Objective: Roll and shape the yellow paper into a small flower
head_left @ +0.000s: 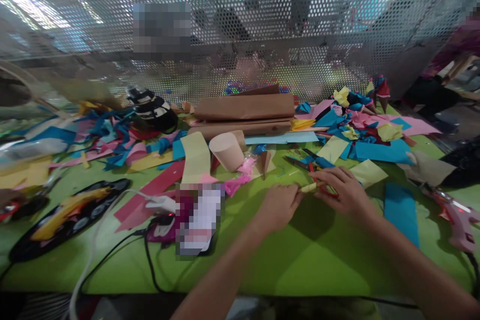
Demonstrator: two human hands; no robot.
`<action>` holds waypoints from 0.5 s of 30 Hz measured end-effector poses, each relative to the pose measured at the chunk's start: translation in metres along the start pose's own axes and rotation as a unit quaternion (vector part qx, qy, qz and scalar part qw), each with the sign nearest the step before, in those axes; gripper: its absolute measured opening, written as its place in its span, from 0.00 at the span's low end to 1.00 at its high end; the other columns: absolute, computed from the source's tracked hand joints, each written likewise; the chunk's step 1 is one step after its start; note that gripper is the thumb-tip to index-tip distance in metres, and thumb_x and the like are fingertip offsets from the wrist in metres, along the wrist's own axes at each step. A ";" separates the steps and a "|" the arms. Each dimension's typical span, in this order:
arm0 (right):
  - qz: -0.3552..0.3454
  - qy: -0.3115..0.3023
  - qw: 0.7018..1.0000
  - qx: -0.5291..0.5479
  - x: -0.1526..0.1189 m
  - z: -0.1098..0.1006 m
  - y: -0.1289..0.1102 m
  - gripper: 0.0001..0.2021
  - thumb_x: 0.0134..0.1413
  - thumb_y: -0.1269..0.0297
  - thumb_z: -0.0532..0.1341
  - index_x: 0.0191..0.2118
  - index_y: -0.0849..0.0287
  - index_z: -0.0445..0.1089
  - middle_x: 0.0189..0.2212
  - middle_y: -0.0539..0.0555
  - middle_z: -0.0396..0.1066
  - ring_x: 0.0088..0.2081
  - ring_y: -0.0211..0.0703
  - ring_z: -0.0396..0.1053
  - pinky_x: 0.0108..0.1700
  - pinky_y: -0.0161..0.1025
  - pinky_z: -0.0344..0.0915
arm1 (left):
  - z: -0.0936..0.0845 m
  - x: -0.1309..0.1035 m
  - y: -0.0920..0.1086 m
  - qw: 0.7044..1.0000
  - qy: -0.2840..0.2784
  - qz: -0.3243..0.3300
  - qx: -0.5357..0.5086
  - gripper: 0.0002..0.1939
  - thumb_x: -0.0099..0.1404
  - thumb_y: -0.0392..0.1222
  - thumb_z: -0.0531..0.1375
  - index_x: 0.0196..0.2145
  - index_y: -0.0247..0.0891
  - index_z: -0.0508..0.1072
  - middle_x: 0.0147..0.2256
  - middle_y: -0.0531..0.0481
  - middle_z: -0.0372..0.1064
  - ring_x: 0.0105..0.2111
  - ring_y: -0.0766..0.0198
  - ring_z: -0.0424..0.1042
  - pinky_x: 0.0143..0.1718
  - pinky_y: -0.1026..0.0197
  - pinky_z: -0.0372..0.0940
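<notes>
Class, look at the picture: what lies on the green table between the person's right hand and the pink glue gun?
In the head view, a blue paper strip lies between the right hand and the pink glue gun.

Bare green counter (315,255) lies open just below the red scissors (325,187), nearer the person. Beyond the scissors, paper scraps (360,135) and brown rolls (245,107) crowd the way. Right of them lie a blue sheet (403,210) and a pink glue gun (455,217); left, cables (150,255).

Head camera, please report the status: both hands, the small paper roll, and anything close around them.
Left hand and right hand pinch small yellow paper roll between them. Red-handled scissors under right hand. Pink glue gun to the right, apart.
</notes>
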State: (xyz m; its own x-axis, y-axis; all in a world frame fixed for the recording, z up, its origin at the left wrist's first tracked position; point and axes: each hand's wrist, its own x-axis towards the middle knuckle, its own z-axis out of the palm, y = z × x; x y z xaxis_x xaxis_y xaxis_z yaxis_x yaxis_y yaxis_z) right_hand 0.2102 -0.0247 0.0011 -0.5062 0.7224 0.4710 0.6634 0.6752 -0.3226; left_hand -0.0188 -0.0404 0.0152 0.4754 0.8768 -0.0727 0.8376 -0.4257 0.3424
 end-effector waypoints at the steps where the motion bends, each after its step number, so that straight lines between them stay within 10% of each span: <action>1: -0.011 0.010 1.000 -0.006 0.000 0.000 0.001 0.17 0.65 0.61 0.62 0.58 0.50 0.69 0.49 0.59 0.75 0.49 0.54 0.71 0.48 0.50 0.66 | -0.001 0.000 -0.002 1.000 -0.004 -0.002 -0.018 0.18 0.77 0.47 0.43 0.43 0.37 0.70 0.38 0.44 0.76 0.36 0.55 0.74 0.37 0.56 0.63; 15: -0.029 -0.014 0.996 -0.083 -0.002 0.006 0.007 0.09 0.69 0.58 0.57 0.42 0.54 0.73 0.38 0.55 0.76 0.39 0.49 0.69 0.41 0.44 0.60 | -0.003 -0.002 0.002 1.000 -0.006 0.020 0.017 0.19 0.77 0.50 0.44 0.44 0.38 0.71 0.37 0.44 0.76 0.36 0.54 0.73 0.37 0.56 0.62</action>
State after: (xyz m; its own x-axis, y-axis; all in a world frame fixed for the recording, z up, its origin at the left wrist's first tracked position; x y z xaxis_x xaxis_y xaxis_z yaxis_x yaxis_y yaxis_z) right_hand 0.2123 -0.0206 -0.0069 -0.5602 0.6876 0.4620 0.7127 0.6843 -0.1544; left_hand -0.0189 -0.0421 0.0189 0.5123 0.8560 -0.0699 0.8259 -0.4688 0.3132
